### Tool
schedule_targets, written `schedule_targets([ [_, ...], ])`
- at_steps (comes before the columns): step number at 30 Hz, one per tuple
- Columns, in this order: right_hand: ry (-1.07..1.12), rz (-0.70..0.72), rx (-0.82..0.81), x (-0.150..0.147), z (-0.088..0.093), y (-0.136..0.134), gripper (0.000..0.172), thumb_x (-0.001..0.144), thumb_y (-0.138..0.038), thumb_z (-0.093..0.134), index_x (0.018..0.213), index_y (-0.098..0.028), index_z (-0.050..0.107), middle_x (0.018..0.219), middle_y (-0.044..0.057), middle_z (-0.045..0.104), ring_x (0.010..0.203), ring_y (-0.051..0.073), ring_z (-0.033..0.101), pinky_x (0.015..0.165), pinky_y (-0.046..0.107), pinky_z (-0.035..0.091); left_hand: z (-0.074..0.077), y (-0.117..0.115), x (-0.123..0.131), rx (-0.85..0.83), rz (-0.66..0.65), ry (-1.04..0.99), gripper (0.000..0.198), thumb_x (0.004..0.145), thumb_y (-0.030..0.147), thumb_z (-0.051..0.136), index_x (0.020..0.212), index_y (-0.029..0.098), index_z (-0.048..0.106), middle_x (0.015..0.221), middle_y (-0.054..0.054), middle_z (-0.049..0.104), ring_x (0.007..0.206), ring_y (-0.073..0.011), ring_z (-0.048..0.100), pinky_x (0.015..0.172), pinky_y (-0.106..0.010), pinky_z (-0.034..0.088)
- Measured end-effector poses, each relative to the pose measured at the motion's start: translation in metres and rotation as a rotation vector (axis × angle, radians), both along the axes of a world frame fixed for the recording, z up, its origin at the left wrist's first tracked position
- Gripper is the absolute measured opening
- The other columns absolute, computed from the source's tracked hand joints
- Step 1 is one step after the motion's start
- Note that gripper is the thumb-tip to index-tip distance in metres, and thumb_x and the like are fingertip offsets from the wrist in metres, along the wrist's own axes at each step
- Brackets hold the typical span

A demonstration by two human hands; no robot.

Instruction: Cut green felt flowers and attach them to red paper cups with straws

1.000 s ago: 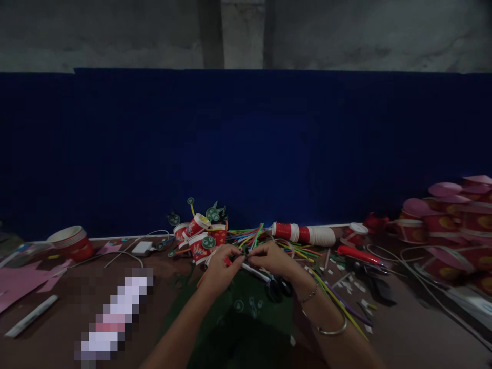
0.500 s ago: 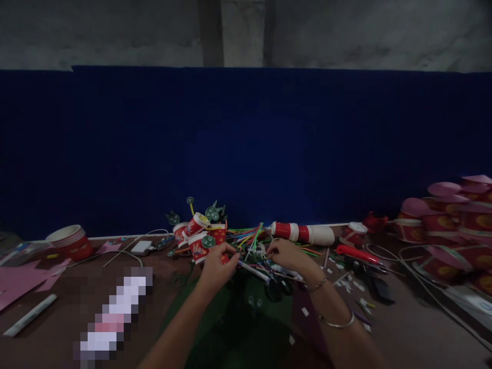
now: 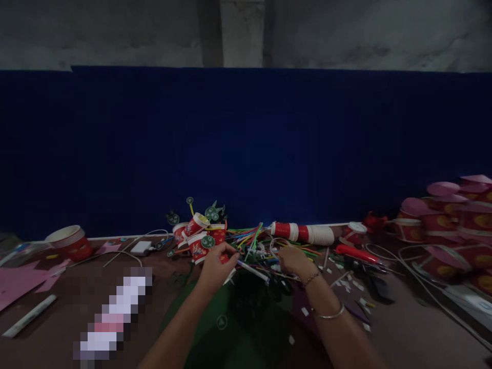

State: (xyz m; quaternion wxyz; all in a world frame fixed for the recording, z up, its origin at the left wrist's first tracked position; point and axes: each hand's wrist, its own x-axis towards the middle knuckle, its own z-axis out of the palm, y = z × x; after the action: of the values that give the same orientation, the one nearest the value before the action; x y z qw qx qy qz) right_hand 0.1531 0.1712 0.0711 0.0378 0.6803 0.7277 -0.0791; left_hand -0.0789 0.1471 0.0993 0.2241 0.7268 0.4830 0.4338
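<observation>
No text – label, number or sign – is readable.

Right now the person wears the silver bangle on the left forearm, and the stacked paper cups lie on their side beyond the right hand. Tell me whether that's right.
The arm is wrong: the head view shows the silver bangle on the right forearm. The stacked paper cups do lie on their side beyond the right hand.

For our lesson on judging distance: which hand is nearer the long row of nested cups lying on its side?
Right. The right hand is just in front of the nested cups; the left hand is farther off, to their left.
</observation>
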Motion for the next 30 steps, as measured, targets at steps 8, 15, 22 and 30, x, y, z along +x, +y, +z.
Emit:
schedule_targets([
  [8,0.013,0.008,-0.001,-0.002,0.000,-0.001,0.026,0.072,-0.014,0.054,0.094,-0.013,0.068,0.096,0.018,0.068,0.094,0.029,0.063,0.074,0.034,0.047,0.002,-0.001,0.000,0.019,0.012,0.003,0.009,0.071,0.027,0.055,0.067,0.019,0.057,0.068,0.001,0.062,0.071,-0.0168,0.059,0.070,-0.029,0.044],
  [15,0.097,-0.018,0.046,-0.009,0.019,-0.006,0.025,0.070,-0.012,0.054,0.091,-0.011,0.068,0.095,0.018,0.068,0.089,0.030,0.063,0.074,0.035,0.046,0.004,-0.001,0.001,-0.008,0.004,-0.008,0.012,0.071,0.027,0.054,0.065,0.018,0.058,0.066,0.000,0.062,0.068,-0.0168,0.058,0.068,-0.029,0.045],
  [22,0.966,0.314,0.008,-0.044,0.028,-0.015,0.022,0.076,-0.031,0.056,0.087,-0.015,0.067,0.081,0.003,0.068,0.075,0.016,0.061,0.065,0.022,0.044,0.000,-0.002,0.002,-0.039,0.007,-0.023,0.014,0.072,0.030,0.055,0.067,0.018,0.060,0.066,-0.001,0.063,0.070,-0.0181,0.059,0.069,-0.030,0.046],
  [30,1.230,0.262,-0.014,-0.063,0.017,-0.018,0.012,0.066,-0.026,0.063,0.065,-0.014,0.062,0.055,-0.004,0.055,0.053,0.009,0.048,0.052,0.020,0.036,0.002,-0.003,0.004,-0.097,-0.072,-0.056,0.014,0.071,0.031,0.056,0.068,0.018,0.060,0.066,0.001,0.062,0.066,-0.0156,0.058,0.063,-0.026,0.045],
])
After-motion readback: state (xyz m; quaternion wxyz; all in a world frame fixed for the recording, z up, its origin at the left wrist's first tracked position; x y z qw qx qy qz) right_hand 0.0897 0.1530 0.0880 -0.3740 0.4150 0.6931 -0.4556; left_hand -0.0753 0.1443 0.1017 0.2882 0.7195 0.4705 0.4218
